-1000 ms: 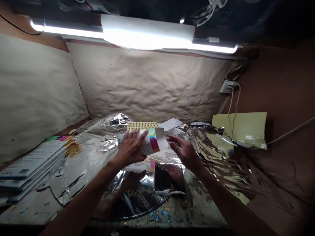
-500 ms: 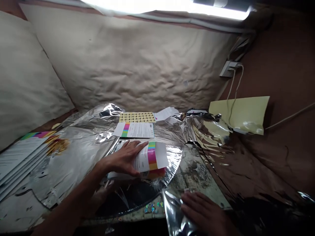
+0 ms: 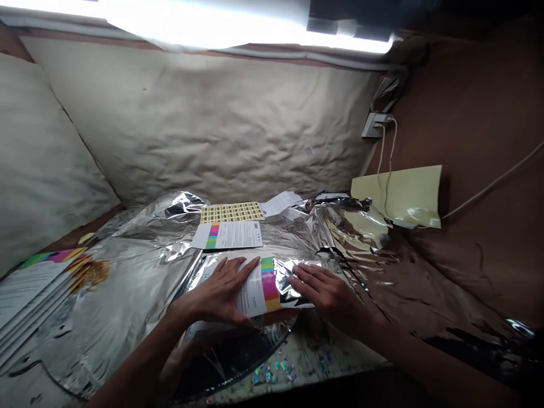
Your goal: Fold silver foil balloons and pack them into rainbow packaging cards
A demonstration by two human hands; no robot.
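My left hand (image 3: pixel 221 289) lies flat with fingers stretched out on a white printed card with a rainbow stripe (image 3: pixel 259 286), pressing it onto the foil in front of me. My right hand (image 3: pixel 325 289) rests flat, fingers spread, on a small silver foil bag (image 3: pixel 297 280) that covers the card's right end. Both hands sit on a large crumpled sheet of silver foil (image 3: pixel 140 272). A second card with the same rainbow stripe (image 3: pixel 229 234) lies flat just beyond my hands.
A yellow sticker sheet (image 3: pixel 232 212) and a white slip (image 3: pixel 280 202) lie at the back by the paper-covered wall. A stack of printed cards (image 3: pixel 29 283) sits far left. A pale yellow sheet (image 3: pixel 403 190) and hanging cables (image 3: pixel 385 164) are at the right. Holographic scraps (image 3: pixel 276 368) lie near the front edge.
My right hand has brought the foil bag up from the front edge and laid it over the card's right end. My left hand stays on the card. One second ago both hands held the card in the air.
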